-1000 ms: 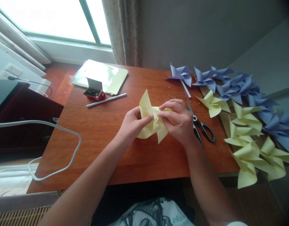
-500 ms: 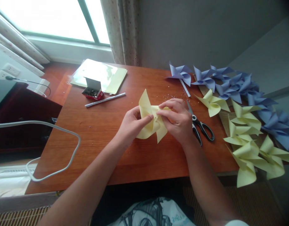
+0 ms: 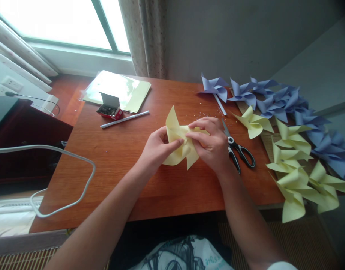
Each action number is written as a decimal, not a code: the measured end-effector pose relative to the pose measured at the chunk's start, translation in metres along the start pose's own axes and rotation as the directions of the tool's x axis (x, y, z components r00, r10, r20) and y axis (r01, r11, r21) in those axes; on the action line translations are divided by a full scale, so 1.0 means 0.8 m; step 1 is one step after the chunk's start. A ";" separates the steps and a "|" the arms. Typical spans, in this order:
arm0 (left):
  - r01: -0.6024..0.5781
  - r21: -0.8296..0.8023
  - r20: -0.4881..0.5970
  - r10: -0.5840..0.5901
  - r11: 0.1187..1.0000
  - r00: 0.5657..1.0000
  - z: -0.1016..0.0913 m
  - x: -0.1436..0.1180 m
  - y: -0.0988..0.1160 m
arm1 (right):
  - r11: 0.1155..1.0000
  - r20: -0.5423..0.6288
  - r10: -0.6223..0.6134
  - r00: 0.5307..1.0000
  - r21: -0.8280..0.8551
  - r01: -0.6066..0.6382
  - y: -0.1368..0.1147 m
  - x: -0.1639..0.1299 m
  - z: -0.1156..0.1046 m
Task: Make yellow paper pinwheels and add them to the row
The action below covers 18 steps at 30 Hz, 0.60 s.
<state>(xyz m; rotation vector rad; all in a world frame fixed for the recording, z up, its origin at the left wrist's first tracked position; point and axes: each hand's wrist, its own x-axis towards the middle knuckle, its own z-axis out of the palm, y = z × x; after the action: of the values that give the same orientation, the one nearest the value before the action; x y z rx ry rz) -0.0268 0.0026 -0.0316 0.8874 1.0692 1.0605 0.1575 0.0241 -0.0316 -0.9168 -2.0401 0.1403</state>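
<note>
Yellow pinwheel [image 3: 187, 150]: it was held between the two hands, over the surface [image 3: 172, 195].
Left hand [image 3: 158, 145]: it pinched the paper, with the thumb near the centre.
Right hand [image 3: 213, 141]: its thumb and fingers gripped the opposite side.
Scissors [image 3: 231, 141]: they lay just beside the right hand.
Pale stick [image 3: 124, 119]: it lay beyond the left hand, near an open red box [image 3: 110, 111].
Purple pinwheels [image 3: 273, 107]: these were farther right of the hands.

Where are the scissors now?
In the head view, the scissors lie on the table just right of the right hand, left of the yellow pinwheels at the table's right end.
</note>
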 end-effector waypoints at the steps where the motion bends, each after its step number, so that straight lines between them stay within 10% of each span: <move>1: -0.004 0.007 -0.003 0.004 1.000 1.000 0.000 0.001 -0.001 | 1.000 -0.002 0.005 1.000 0.007 -0.005 -0.001 0.001 0.000; 13: -0.093 0.074 -0.142 0.102 0.993 0.985 -0.001 0.003 -0.003 | 0.992 -0.195 0.126 0.973 0.033 -0.122 -0.014 0.002 -0.007; 18: -0.140 0.110 -0.197 0.159 0.984 0.967 0.001 0.002 -0.001 | 0.996 -0.100 0.081 0.992 0.035 -0.078 -0.019 0.003 0.001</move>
<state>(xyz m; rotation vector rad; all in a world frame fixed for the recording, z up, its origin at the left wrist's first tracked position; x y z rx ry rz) -0.0257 0.0037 -0.0327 0.9622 1.2480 1.2566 0.1475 0.0147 -0.0242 -0.9667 -1.9042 0.1647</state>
